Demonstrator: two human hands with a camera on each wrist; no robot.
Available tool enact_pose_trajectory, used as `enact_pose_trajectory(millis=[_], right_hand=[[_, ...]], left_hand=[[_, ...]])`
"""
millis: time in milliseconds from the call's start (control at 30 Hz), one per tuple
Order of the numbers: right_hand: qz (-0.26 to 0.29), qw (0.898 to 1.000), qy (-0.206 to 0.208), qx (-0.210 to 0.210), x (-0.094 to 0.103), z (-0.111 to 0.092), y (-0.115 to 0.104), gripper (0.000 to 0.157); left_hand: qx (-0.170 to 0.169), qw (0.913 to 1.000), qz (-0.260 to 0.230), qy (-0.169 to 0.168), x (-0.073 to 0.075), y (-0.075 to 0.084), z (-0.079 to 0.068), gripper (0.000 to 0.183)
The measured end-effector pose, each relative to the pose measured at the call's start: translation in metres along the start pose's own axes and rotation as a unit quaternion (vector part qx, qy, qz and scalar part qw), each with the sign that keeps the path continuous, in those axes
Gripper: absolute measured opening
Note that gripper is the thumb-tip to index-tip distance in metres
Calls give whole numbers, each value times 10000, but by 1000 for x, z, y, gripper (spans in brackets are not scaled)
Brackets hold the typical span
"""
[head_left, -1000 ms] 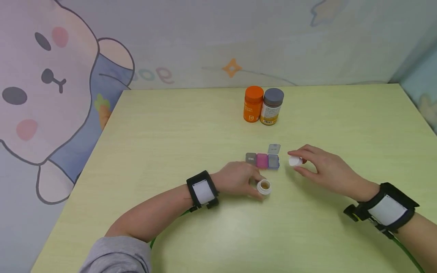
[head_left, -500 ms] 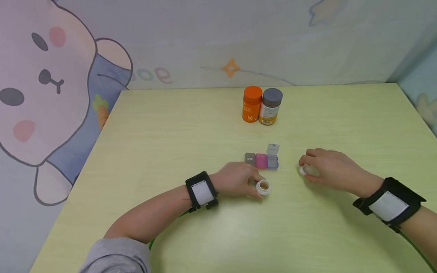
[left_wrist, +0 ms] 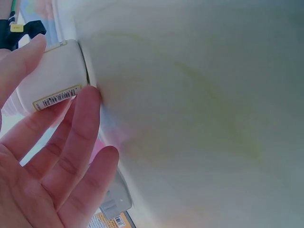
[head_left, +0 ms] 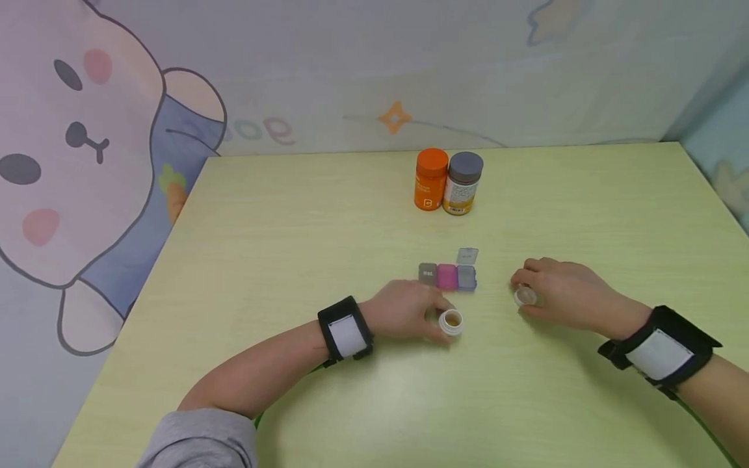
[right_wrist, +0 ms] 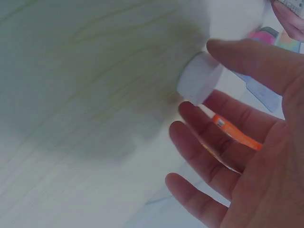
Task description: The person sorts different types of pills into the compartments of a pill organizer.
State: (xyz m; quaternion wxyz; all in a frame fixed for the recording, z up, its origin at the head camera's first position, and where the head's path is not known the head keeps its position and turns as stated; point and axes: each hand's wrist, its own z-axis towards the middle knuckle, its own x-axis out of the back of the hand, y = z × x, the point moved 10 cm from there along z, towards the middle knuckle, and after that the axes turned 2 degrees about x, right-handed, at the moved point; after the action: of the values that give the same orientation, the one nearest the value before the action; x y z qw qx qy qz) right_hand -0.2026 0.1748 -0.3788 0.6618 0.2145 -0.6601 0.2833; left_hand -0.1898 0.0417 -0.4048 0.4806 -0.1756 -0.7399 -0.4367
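My left hand (head_left: 406, 309) holds a small white bottle (head_left: 451, 322) upright on the table, its uncapped mouth facing up. The left wrist view shows the bottle (left_wrist: 59, 71) between thumb and fingers, with a barcode on its label. Farther right, my right hand (head_left: 562, 289) pinches a white bottle cap (head_left: 525, 296) low at the tabletop, hollow side up. Thumb and index finger lie at either side of the cap (right_wrist: 199, 78) in the right wrist view. Just beyond the left hand sits a small pill organizer (head_left: 447, 277) with grey, pink and purple compartments; the purple one's clear lid (head_left: 467, 255) is raised.
An orange bottle (head_left: 430, 181) and a grey-lidded bottle (head_left: 463, 184) stand side by side toward the back of the pale table (head_left: 304, 214). A wall covering with cartoon prints (head_left: 117, 130) runs behind and along the left of the table.
My right hand has moved right and down to the tabletop with the cap, which has turned from facing left to hollow side up. The left hand and the bottle have stayed put.
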Motion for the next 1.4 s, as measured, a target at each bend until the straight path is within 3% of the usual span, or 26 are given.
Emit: enact_pose_trajectory(millis=[167, 267, 400, 467, 533, 600, 767, 967, 1233, 1400], right_hand=[[668, 9961, 393, -412, 10, -1, -5, 39], [1573, 9850, 616, -348, 10, 0, -19, 39], [3028, 9524, 318, -131, -3, 7, -42, 44], [3597, 9330, -15, -101, -13, 10, -53, 51], [3837, 9231, -245, -75, -20, 14, -61, 56], [3872, 9214, -342, -14, -24, 17, -67, 58], [3608, 9321, -262, 168, -25, 25, -75, 52], [3462, 9373, -235, 316, -26, 31, -79, 48], [3677, 9294, -225, 221, -30, 31, -77, 42], [3955, 9184, 2, -29, -14, 27, -59, 43]], left_hand=[[224, 9997, 11, -99, 1, -3, -7, 50], [466, 9988, -6, -147, 9, -11, -15, 55], [610, 9973, -89, 407, 36, -21, -15, 43], [574, 9950, 142, 800, 49, -23, -10, 43], [557, 9921, 532, 994, 55, -24, -2, 48], [539, 9897, 923, 956, 55, -26, 8, 54], [524, 9883, 1384, 366, 40, -32, 30, 56], [590, 9851, 1610, 131, 32, -33, 37, 54], [646, 9855, 1560, 182, 32, -31, 39, 42], [715, 9885, 1316, 220, 34, -32, 40, 43]])
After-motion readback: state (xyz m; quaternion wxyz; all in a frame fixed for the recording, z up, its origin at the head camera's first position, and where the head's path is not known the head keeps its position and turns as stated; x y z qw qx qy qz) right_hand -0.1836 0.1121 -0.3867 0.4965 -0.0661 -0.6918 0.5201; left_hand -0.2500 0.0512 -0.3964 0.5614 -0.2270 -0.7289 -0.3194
